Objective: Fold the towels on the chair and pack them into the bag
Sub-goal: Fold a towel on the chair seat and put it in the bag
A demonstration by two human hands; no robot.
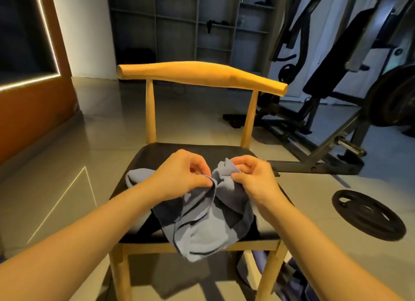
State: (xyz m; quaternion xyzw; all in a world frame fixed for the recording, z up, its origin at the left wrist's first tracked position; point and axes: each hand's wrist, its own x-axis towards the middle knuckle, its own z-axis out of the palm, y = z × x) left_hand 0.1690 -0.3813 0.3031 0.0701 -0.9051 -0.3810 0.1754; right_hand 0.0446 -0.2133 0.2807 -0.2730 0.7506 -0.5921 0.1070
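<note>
Over the middle of the wooden chair's (pixel 203 75) black seat, the left hand (pixel 179 177) and the right hand (pixel 253 179) each pinch a bunched edge of a blue-grey towel (pixel 208 222), whose crumpled lower part drapes over the seat's front edge.

I see blue-grey towel (pixel 202 233): crumpled, unfolded, heaped on dark seat of wooden chair (pixel 202 76), lower part hanging over seat's front edge. Top edge bunched up, pinched by left grip (pixel 184 177) and right grip (pixel 256 181). Paler fold (pixel 137 177) at seat's left; same towel or second, I cannot tell.
</note>
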